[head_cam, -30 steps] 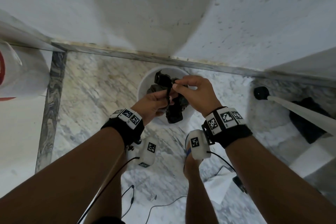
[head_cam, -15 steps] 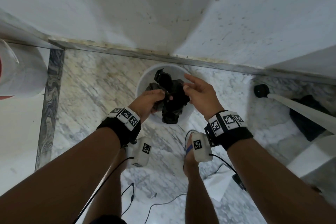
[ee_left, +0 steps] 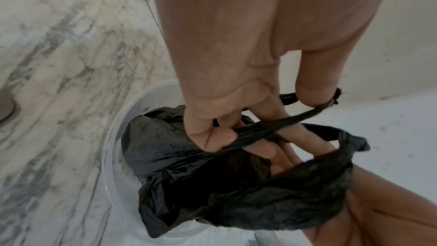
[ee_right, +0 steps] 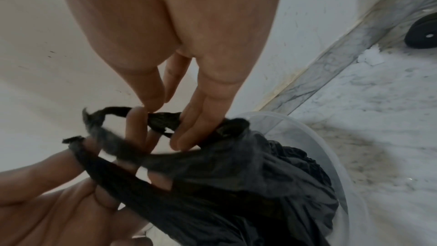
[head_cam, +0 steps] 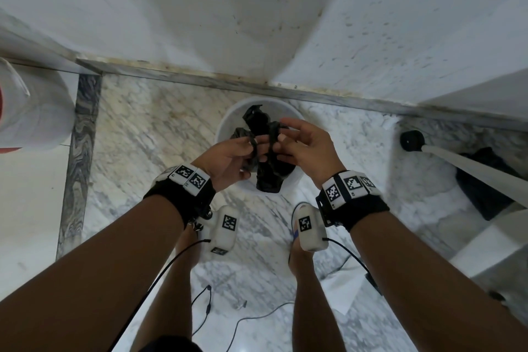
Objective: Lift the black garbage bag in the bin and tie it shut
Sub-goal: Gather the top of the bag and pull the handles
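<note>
- Left hand (head_cam: 228, 156) sits just left of centre in the head view, with its fingers curled round a twisted black strip of the garbage bag (head_cam: 268, 171). In the left wrist view that strip runs across the fingers (ee_left: 210, 137) in the middle of the frame, pulled fairly taut.
- Right hand (head_cam: 307, 148) is just right of centre. Its thumb and fingertips pinch another twisted strip, and the rest of its fingers are fanned out loosely. The right wrist view shows a loop of black plastic round those fingers (ee_right: 189, 132) mid-frame.
- The bag hangs between the two hands, right over the white bin (head_cam: 228, 123) at the centre of the head view. Looks to me like it's lifted a bit, but the bottom still seems to sit inside the bin.
- Progress-wise, I'd say the lift is partly done and the tying is mid-way. The two strips cross each other, but I can't see a finished, snug knot anywhere. Still left: cinch it down and probably pull the bag clear.
- Hard to tell: whether the strips have already gone through once, since the fingers cover the crossing. What's in the bag is hidden too.
- The bin's near rim is behind the bag and wrists. The wrist views go blurry on the loose ends.
</note>
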